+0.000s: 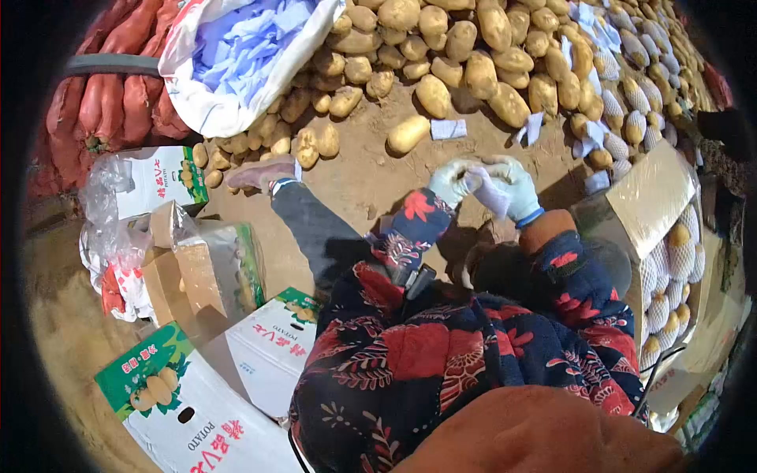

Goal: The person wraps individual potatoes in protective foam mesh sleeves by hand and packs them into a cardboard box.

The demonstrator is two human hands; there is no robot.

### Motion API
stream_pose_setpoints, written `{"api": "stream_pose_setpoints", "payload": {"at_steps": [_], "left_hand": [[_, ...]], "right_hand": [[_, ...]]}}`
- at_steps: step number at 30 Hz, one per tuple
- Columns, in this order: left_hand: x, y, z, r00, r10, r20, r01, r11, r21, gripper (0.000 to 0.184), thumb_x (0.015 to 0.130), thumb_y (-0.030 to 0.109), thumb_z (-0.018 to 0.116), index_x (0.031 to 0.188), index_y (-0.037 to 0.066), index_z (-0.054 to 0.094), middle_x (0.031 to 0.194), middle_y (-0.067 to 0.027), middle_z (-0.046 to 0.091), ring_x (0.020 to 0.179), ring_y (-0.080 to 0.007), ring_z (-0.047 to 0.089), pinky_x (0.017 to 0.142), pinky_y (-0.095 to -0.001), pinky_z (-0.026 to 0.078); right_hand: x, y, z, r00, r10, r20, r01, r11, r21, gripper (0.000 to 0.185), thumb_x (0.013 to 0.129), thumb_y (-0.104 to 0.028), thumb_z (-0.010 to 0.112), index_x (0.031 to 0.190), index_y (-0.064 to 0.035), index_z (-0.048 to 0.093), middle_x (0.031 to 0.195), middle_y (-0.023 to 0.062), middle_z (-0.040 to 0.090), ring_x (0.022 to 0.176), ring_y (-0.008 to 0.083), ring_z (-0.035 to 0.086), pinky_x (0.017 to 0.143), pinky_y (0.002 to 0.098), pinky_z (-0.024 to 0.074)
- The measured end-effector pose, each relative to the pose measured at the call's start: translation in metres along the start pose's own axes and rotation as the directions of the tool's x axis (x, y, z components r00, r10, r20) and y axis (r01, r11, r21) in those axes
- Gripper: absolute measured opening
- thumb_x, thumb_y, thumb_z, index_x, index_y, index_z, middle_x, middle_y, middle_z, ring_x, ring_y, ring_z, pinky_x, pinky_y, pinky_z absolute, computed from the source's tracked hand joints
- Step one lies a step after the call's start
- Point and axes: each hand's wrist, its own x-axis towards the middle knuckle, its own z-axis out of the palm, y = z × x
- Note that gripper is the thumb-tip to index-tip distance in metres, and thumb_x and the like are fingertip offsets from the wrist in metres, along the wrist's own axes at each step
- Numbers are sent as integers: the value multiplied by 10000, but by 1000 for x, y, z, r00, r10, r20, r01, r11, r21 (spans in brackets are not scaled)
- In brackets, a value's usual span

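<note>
In front of my body, both gloved hands pinch a pale lavender packing net sleeve (pixel 490 193). My left hand (pixel 449 183) is closed on its left edge, while my right hand (pixel 516 188) grips its upper right side. The sleeve hangs down between them; whether anything is inside it I cannot tell. Just beyond my hands, a loose potato (pixel 408 135) lies on the dirt beside a flat lavender sleeve (pixel 449 129). Another crumpled sleeve (pixel 530 128) rests near the edge of the potato pile (pixel 481 75).
A white sack (pixel 206 106) of lavender sleeves stands at upper left, by filled red bags (pixel 118 110). Printed potato cartons (pixel 272 347) lie at left. On my right is a box (pixel 654 197) holding netted potatoes (pixel 680 260); more netted potatoes (pixel 635 96) lie beyond.
</note>
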Motion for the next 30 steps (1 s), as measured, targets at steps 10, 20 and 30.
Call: {"api": "stream_pose_setpoints", "payload": {"at_steps": [10,20,30], "left_hand": [[6,15,-5,908,-328,-262,123,805,-580,245,848,274,606,959,73,520,879,-82,600,796,-206,603,747,-380,517],[51,-6,-163,852,203,-482,449,188,873,628,732,320,646,1241,34,413,1133,-196,505,1049,-344,493,897,-421,393],[29,-65,-300,731,-48,-681,665,-173,726,671,689,378,673,1223,59,420,1196,-192,476,1108,-369,467,869,-445,431]], "right_hand": [[2,5,5,823,364,436,-534,237,811,296,771,-150,672,1007,-9,564,937,81,625,843,179,605,751,279,483],[-25,-39,40,506,132,852,-816,395,423,288,788,-252,636,871,23,650,798,111,659,641,161,599,532,263,454],[-28,-12,40,475,442,761,-876,322,361,186,769,-137,674,868,16,640,762,94,645,609,150,590,525,250,465]]}}
